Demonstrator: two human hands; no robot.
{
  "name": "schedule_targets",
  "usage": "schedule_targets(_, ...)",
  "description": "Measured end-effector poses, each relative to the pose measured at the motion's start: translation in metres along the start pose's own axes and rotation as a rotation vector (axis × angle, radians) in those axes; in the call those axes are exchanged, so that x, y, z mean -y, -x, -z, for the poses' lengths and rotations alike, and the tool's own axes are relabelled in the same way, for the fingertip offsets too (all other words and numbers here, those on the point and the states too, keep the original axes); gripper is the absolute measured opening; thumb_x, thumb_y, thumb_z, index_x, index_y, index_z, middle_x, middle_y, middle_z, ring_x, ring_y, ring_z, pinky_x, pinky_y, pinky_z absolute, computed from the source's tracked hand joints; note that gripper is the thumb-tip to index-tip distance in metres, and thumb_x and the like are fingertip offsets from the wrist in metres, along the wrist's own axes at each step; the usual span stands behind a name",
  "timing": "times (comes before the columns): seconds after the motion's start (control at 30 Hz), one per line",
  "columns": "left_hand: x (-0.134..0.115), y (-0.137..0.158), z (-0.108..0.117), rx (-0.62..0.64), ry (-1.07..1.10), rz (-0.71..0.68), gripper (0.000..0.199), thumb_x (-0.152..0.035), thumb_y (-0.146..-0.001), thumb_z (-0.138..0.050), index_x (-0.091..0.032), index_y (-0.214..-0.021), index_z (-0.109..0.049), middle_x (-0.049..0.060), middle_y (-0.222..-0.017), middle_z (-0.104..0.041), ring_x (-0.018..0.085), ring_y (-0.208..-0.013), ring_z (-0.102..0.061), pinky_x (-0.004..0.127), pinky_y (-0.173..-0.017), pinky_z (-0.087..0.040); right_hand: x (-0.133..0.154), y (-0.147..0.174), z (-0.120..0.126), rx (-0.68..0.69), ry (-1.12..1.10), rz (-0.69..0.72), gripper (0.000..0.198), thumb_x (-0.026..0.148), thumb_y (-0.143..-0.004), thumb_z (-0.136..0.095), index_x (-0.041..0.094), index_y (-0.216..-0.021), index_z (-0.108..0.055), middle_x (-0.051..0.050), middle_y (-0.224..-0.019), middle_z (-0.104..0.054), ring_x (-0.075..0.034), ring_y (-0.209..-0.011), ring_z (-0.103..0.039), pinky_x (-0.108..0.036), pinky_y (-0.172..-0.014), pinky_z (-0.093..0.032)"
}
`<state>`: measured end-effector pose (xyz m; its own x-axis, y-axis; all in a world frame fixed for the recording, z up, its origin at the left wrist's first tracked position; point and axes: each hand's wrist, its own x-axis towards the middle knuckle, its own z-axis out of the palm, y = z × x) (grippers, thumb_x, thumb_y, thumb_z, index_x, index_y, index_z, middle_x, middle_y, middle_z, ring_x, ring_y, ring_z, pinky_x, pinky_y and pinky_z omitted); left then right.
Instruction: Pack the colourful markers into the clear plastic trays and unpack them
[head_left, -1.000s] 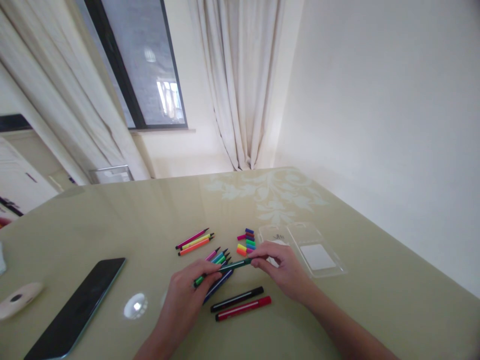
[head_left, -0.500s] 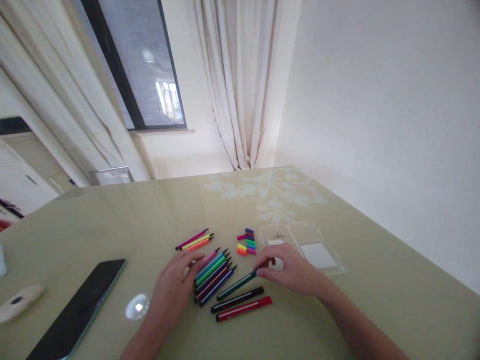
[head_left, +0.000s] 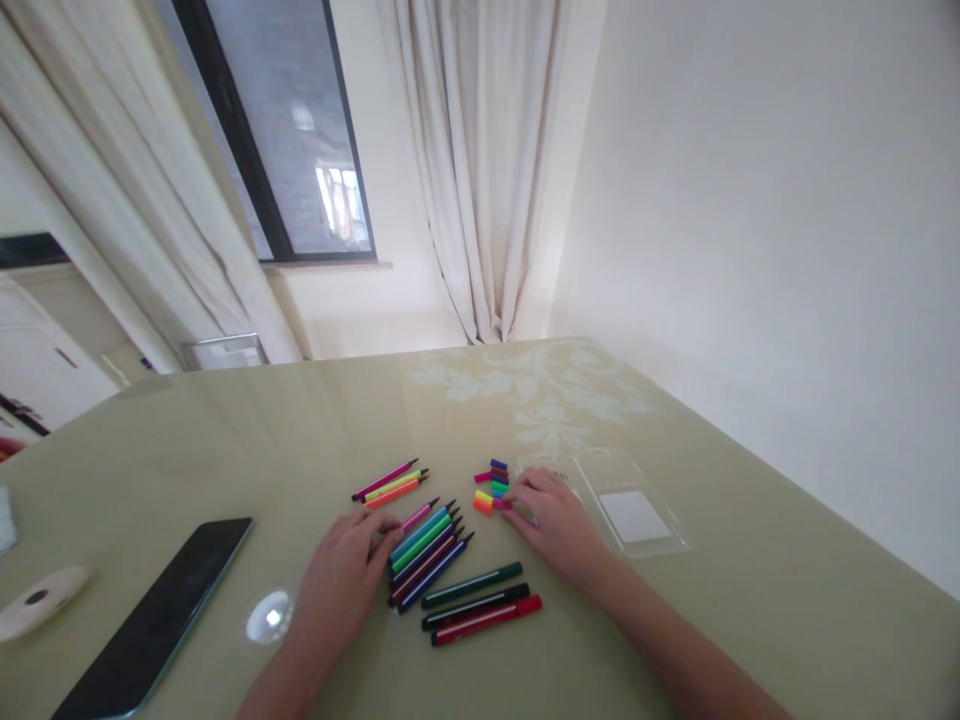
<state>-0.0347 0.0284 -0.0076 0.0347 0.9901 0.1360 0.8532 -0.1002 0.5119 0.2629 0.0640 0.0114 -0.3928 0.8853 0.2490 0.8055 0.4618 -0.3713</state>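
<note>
On the near part of a pale desk (head_left: 337, 420), a pink pen (head_left: 420, 514), nib pointing far and right, sits pinched in the left hand (head_left: 345, 560), seemingly for steadiness; the right hand (head_left: 555, 525) has fingertips close together at a pink cap (head_left: 500, 504), grip unclear. Capped pens (head_left: 476, 606) lie nearer, apparently grouped apart.

No text can be read. On the clear plastic case (head_left: 631, 474), at four o'clock of the view, there are small dark marks (head_left: 559, 475), partly behind the right hand (head_left: 561, 518), too unclear for reading.
</note>
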Motion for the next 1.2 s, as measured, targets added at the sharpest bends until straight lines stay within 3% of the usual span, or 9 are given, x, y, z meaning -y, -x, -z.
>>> schedule_targets(0.23, 0.001, 0.0, -0.002, -0.082, 0.075, -0.01, 0.028, -0.042, -0.098, -0.047, -0.026, -0.098, -0.07, 0.005, -0.102, -0.074, 0.027, -0.1, -0.067, 0.042, -0.09, -0.05, 0.0, 0.002, -0.004, -0.036, 0.021, 0.02, 0.015, 0.033, -0.098, -0.064, 0.022, -0.093, -0.074, -0.008, -0.107, -0.068, -0.026, -0.104, -0.061, -0.041, -0.095, -0.048)
schedule_targets(0.33, -0.008, 0.001, -0.002, -0.098, 0.207, -0.009, 0.031, -0.047, -0.1, -0.046, -0.027, -0.106, -0.068, 0.004, -0.105, -0.075, 0.025, -0.098, -0.068, 0.039, -0.088, -0.052, 0.004, 0.003, -0.001, -0.066, -0.153, 0.031, 0.014, 0.031, -0.098, -0.063, 0.021, -0.095, -0.072, -0.007, -0.101, -0.071, -0.024, -0.098, -0.065, -0.037, -0.091, -0.049)
schedule_targets(0.43, -0.021, 0.003, 0.001, -0.04, 0.331, -0.066, 0.031, -0.049, -0.1, -0.047, -0.028, -0.106, -0.069, 0.001, -0.104, -0.075, 0.022, -0.096, -0.069, 0.034, -0.086, -0.053, 0.011, 0.005, 0.005, -0.078, -0.404, 0.04, 0.017, 0.035, -0.099, -0.062, 0.022, -0.101, -0.072, -0.003, -0.093, -0.075, -0.019, -0.085, -0.068, -0.029, -0.078, -0.05)
schedule_targets(0.53, -0.03, 0.006, 0.001, -0.007, 0.374, -0.117, 0.029, -0.048, -0.1, -0.049, -0.028, -0.104, -0.07, 0.001, -0.104, -0.075, 0.022, -0.098, -0.069, 0.032, -0.087, -0.053, 0.016, 0.007, 0.01, -0.112, -0.518, 0.05, 0.017, 0.036, -0.097, -0.064, 0.023, -0.102, -0.075, -0.003, -0.092, -0.077, -0.017, -0.082, -0.069, -0.027, -0.076, -0.05)
schedule_targets(1.2, -0.042, 0.016, -0.006, 0.021, 0.438, -0.159, 0.023, -0.045, -0.097, -0.06, -0.031, -0.099, -0.078, -0.002, -0.095, -0.078, 0.018, -0.087, -0.072, 0.025, -0.078, -0.054, 0.021, 0.012, 0.009, -0.106, -0.721, 0.021, 0.017, 0.04, -0.092, -0.073, 0.025, -0.097, -0.082, -0.003, -0.087, -0.078, -0.017, -0.076, -0.066, -0.027, -0.071, -0.049)
